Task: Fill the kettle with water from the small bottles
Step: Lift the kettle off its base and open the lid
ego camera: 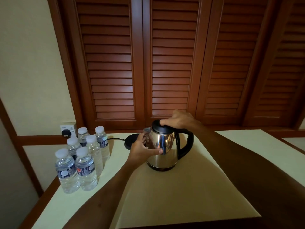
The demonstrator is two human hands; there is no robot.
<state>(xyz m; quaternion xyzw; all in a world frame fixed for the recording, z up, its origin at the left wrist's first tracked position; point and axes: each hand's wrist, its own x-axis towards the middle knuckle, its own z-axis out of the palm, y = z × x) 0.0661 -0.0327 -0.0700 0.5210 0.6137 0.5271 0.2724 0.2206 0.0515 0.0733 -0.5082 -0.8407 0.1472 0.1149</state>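
Note:
A steel kettle (162, 152) with a black handle and black lid (159, 127) stands upright on the pale table (173, 195), off its base. My left hand (142, 148) grips the kettle's body from the left, thumb across the front. My right hand (179, 119) grips the lid's far rim from above; the lid looks tilted. Several small capped water bottles (82, 156) stand in a cluster at the table's left; the nearest one (66, 171) is by the front left edge.
The kettle's black round base (130, 142) lies behind my left hand, its cord running left to a plug in a wall socket (68, 130). Wooden louvred doors (165, 63) close the back. The table's left edge drops off beside the bottles.

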